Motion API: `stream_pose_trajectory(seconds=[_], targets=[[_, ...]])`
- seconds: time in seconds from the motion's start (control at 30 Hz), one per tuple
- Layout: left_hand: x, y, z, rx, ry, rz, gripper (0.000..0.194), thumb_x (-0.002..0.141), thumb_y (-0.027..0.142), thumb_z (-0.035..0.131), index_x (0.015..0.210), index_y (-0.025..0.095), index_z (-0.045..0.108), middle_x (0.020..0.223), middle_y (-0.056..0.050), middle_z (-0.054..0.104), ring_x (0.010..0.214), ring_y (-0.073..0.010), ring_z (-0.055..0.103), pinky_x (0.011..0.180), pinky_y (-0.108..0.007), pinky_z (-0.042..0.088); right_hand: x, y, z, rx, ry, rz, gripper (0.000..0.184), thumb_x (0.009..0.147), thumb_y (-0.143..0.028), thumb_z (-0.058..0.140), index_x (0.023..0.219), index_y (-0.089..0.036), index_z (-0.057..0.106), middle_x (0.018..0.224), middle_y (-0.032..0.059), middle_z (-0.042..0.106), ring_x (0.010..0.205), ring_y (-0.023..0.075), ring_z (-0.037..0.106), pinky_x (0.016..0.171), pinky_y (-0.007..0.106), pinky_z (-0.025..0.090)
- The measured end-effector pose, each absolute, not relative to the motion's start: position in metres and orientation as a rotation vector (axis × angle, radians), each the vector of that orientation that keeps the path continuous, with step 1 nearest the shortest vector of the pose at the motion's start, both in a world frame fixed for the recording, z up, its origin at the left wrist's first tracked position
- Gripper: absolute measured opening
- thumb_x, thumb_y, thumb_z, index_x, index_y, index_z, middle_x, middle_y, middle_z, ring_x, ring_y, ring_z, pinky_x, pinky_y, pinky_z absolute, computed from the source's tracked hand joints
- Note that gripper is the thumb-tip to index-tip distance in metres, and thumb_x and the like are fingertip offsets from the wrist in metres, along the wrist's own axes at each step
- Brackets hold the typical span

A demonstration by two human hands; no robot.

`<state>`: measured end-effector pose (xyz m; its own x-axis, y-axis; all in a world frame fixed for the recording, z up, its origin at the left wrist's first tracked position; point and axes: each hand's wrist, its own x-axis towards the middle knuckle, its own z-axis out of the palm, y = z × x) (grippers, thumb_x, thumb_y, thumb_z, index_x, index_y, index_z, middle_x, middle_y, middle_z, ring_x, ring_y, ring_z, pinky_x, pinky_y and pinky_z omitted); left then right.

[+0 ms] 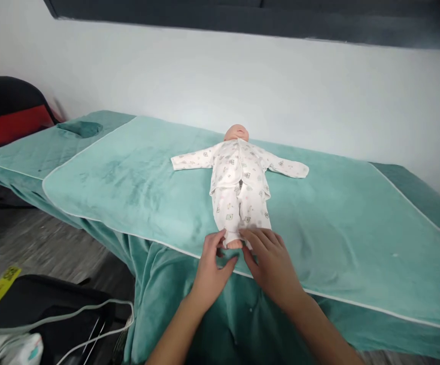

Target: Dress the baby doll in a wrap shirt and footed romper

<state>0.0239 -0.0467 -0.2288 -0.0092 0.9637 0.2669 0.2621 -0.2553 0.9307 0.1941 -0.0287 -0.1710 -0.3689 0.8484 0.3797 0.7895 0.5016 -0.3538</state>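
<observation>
A baby doll [237, 133] lies on its back with its arms spread, dressed in a white printed jacket [229, 161] and matching trousers [228, 208]. Beside the cuff on the doll's left-hand side in view is my left hand [211, 268]; its fingertips touch the cloth and its thumb stands apart, near the bare foot [234, 244]. My right hand [271, 258] has its fingers over the lower end of the other trouser leg and its thumb at the hem, closed on the cloth. The second foot is hidden by this hand.
A pale green cover [136, 167] with white piping lies over the bed, whose darker green skirt [220, 314] hangs in front. Behind stands a white wall [212, 76]. A black and red chair [14, 119] is at left; a black bag [48, 309] and a pale cable [86, 306] lie below.
</observation>
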Motion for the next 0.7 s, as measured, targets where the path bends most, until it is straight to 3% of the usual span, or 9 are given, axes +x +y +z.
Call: stream_pose_trajectory(seconds=[0.1,0.23,0.33,0.43,0.6,0.7], targets=[[0.032,-0.041,-0.226,1.635,1.401,1.318,0.059,0.086,0.02,0.066,0.138,0.035,0.046,0.121,-0.008,0.058,0.109,-0.0235,0.06,0.091,-0.039,0.053,0.184,-0.021,-0.166,-1.416,-2.247,0.101,0.015,0.091,-0.018,0.053,0.1,-0.025,0.063,0.1,0.0077,0.071,0.099,0.031,0.06,0.082,0.045,0.04],[0.028,-0.039,-0.208,1.696,1.5,1.421,0.039,0.092,0.025,0.062,0.129,0.031,0.053,0.112,-0.007,0.06,0.105,-0.022,0.061,0.092,-0.037,0.052,0.177,-0.026,-0.154,-1.4,-2.035,0.41,0.006,0.091,-0.025,0.054,0.086,-0.025,0.057,0.083,0.0033,0.066,0.085,0.0238,0.06,0.079,0.039,0.043],[0.023,-0.043,-0.198,1.762,1.554,1.511,0.03,0.093,0.022,0.061,0.122,0.029,0.058,0.105,-0.005,0.06,0.096,-0.019,0.061,0.088,-0.034,0.052,0.175,-0.039,-0.147,-1.359,-1.852,0.608,0.004,0.09,-0.029,0.056,0.088,-0.025,0.056,0.083,0.0014,0.063,0.081,0.021,0.06,0.075,0.035,0.047],[0.02,-0.047,-0.199,1.841,1.564,1.546,0.027,0.094,0.017,0.057,0.12,0.025,0.06,0.099,-0.003,0.058,0.089,-0.0161,0.059,0.083,-0.031,0.051,0.178,-0.048,-0.15,-1.291,-1.9,0.57,0.002,0.092,-0.026,0.054,0.092,-0.025,0.056,0.088,0.0021,0.064,0.088,0.0214,0.06,0.081,0.037,0.048],[0.014,-0.053,-0.217,1.91,1.513,1.44,0.035,0.093,0.009,0.053,0.124,0.022,0.058,0.098,-0.003,0.059,0.086,-0.0142,0.058,0.08,-0.028,0.05,0.203,-0.052,-0.179,-1.279,-1.936,0.297,0.029,0.093,-0.025,0.058,0.122,-0.024,0.056,0.122,0.0101,0.061,0.118,0.0266,0.054,0.099,0.043,0.047],[0.01,-0.056,-0.225,1.84,1.539,1.419,0.034,0.091,0.008,0.053,0.122,0.021,0.057,0.097,-0.002,0.059,0.086,-0.0145,0.059,0.08,-0.028,0.051,0.22,-0.052,-0.197,-1.409,-1.81,0.28,0.023,0.093,-0.026,0.058,0.116,-0.023,0.057,0.114,0.0099,0.061,0.105,0.0244,0.06,0.09,0.04,0.051]])
